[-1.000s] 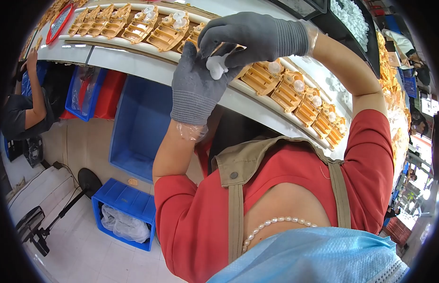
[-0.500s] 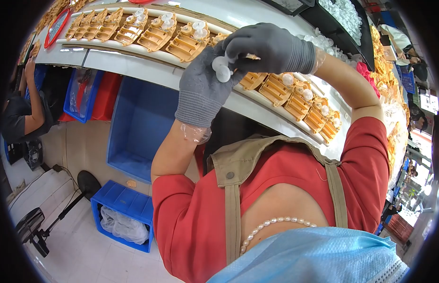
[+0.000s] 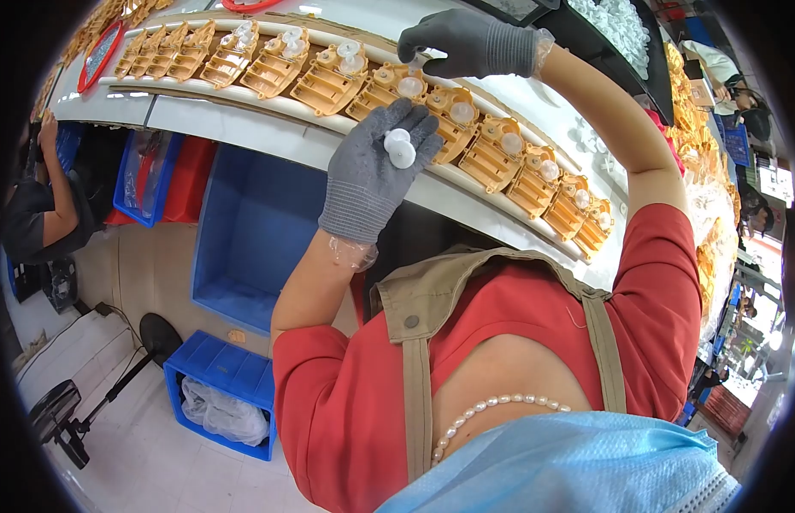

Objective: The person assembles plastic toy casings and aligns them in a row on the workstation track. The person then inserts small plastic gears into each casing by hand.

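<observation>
My left hand (image 3: 376,162), in a grey glove, is palm up with white round plastic pieces (image 3: 399,147) lying on the palm near the fingers. My right hand (image 3: 462,44), also gloved in grey, is above the row of parts, its thumb and fingers curved toward a clear piece (image 3: 417,61) over a housing. Orange plastic housings (image 3: 329,79) stand in a long row on the bench, many with clear round pieces set in their upper ends. The housing (image 3: 382,91) below my right hand is partly hidden by my left fingers.
A black tray (image 3: 650,51) of clear pieces lies at the upper right, beside orange parts in plastic (image 3: 705,171). A red-rimmed tray (image 3: 101,56) is at upper left. Below the bench are a large blue bin (image 3: 252,231) and a blue crate (image 3: 218,368). A co-worker's arm (image 3: 60,179) shows at left.
My right hand has moved up and away from my left palm to the row. My left hand has opened out, its white pieces now more exposed. The housings have shifted slightly left in view.
</observation>
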A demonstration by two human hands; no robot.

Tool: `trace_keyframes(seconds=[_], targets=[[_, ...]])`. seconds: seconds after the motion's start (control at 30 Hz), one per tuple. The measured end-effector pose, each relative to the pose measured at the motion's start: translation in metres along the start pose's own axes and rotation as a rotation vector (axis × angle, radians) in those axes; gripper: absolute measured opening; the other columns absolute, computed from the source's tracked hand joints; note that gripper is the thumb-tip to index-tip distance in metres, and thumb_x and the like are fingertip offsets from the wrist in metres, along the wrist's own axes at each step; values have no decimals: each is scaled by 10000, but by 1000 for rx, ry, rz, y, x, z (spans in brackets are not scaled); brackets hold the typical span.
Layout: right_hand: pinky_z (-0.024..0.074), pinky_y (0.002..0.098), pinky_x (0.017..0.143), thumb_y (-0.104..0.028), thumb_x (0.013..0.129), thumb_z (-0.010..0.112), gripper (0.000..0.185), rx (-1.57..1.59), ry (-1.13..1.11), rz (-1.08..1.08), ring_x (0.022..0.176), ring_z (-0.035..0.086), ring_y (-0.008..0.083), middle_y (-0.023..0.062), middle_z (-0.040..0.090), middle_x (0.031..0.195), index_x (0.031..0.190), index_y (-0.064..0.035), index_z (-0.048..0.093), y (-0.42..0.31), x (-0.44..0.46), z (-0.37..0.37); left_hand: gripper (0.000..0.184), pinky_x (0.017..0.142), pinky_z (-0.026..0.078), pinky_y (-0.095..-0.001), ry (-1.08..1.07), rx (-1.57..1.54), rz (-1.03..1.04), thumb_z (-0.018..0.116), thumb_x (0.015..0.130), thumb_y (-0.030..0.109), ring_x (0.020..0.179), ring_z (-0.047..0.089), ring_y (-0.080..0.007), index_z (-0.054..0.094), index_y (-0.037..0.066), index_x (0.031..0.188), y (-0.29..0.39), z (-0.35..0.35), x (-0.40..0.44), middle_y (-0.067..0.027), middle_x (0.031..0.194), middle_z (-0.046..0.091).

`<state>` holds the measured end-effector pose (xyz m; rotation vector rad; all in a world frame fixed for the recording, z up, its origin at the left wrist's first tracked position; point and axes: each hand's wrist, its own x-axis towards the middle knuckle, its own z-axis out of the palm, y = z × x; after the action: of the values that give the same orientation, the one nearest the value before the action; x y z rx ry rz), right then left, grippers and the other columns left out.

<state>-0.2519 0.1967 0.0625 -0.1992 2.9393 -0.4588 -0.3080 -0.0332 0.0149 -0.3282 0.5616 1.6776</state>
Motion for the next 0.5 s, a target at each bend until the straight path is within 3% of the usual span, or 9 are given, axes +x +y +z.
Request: trace_keyframes(seconds=[0.1, 0.2, 0.3, 0.4, 0.5], targets=[[536, 338, 860, -130, 840, 706, 262, -161, -74, 108, 932, 652, 249, 80, 666, 1013, 1075, -75, 604, -6, 6, 8, 448, 1075, 370, -550, 10, 19, 5, 383, 1025, 260, 1255, 461, -416, 421, -86, 1306, 0, -1, 1, -254, 1305, 494], [532, 356, 859, -140, 834, 717, 268, -145, -50, 38, 932, 649, 254, 84, 662, 1034, 1079, -90, 622, 3, 9, 17, 441, 1066, 383, -547, 6, 15, 4, 382, 1026, 261, 1248, 467, -413, 430, -87, 1293, 0, -4, 3, -253, 1297, 498], [502, 382, 750, -216, 768, 747, 299, 33, -49, -169, 878, 648, 304, 127, 668, 921, 1021, -92, 644, 13, 13, 3, 434, 1061, 392, -545, 1, 12, 8, 385, 1026, 255, 1241, 472, -411, 431, -92, 1282, 0, -3, 3, -252, 1286, 501], [506, 368, 759, -268, 734, 794, 335, 310, -52, -60, 887, 650, 287, 121, 672, 917, 986, -87, 666, 23, 15, 11, 433, 1059, 397, -545, -3, 13, 14, 390, 1024, 249, 1236, 475, -408, 420, -97, 1283, 0, -1, 1, -251, 1279, 499], [509, 356, 761, -312, 717, 817, 380, 292, -33, 50, 895, 650, 278, 127, 675, 925, 975, -75, 670, 21, 14, 15, 437, 1063, 393, -549, -7, 13, 14, 392, 1023, 246, 1243, 468, -406, 406, -99, 1292, -1, 0, 0, -251, 1288, 488]])
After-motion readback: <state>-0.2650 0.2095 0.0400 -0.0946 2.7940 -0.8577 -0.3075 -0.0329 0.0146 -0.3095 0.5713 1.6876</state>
